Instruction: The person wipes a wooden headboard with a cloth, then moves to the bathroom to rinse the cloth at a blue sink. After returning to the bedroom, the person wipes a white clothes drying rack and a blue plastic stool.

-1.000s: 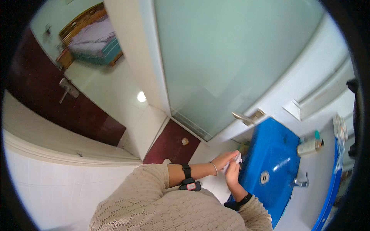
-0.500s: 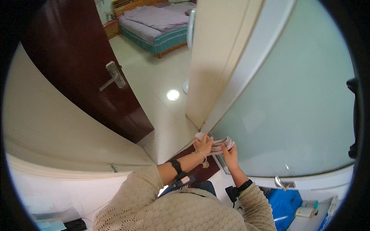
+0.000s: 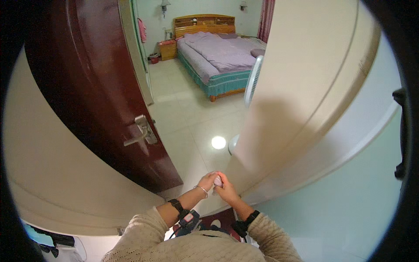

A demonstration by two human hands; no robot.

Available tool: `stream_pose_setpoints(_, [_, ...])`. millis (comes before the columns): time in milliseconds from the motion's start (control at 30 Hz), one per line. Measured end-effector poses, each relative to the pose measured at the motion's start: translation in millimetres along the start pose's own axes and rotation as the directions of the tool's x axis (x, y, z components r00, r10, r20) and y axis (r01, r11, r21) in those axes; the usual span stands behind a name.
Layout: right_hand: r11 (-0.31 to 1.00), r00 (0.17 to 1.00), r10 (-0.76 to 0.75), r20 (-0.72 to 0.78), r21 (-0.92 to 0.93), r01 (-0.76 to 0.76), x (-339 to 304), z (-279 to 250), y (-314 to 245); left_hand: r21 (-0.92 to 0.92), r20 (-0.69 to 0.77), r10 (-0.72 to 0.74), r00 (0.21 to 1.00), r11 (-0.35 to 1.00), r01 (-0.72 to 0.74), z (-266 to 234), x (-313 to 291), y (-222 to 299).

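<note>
Out in front of my body, my left hand (image 3: 207, 181) and my right hand (image 3: 226, 191) are brought together, both closed around a small pale pinkish cloth (image 3: 218, 180). Only a bit of the bunched cloth shows between the fingers; the rest is hidden by the hands. A bracelet circles my left wrist, and dark straps with small devices are on both forearms below the beige knit sleeves.
A dark red door (image 3: 100, 87) with a metal lever handle (image 3: 142, 133) stands open on the left. A cream wall (image 3: 301, 87) borders the doorway on the right, with a white fan (image 3: 253, 81) partly behind it. Beyond the tiled floor (image 3: 187, 126) is a bed (image 3: 218, 61) beside a nightstand (image 3: 167, 50).
I have moved forward toward the bedroom doorway, and the frosted glass door has slid rightward in view. My hands have come closer together, bunching the cloth, which was spread wider between them.
</note>
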State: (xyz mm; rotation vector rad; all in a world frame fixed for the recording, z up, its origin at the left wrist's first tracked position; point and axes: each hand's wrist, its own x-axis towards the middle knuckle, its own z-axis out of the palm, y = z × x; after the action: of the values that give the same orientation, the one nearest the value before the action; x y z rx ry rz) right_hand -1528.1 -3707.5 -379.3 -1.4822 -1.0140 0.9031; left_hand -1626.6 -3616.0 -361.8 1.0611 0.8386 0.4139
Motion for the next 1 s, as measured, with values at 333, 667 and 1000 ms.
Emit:
stream_pose_setpoints(333, [0.770, 0.853, 0.476, 0.215, 0.366, -0.523, 157.6, 27.2, 5.0, -0.116, -0.272, 0.225, 0.936, 0.958, -0.264, -75.9, 119.3, 52.9])
stream_pose_setpoints(667, [0.868, 0.870, 0.423, 0.252, 0.164, -0.469, 342.9, 48.9, 30.6, 0.318, -0.353, 0.274, 0.895, 0.934, -0.160, -132.1, 232.8, 97.1])
stream_pose_setpoints(1000, [0.946, 0.870, 0.322, 0.373, -0.145, -0.288, 471.9, 109.3, 105.9, -0.109, -0.408, 0.007, 0.913, 0.992, -0.057, -175.8, 256.7, 89.8])
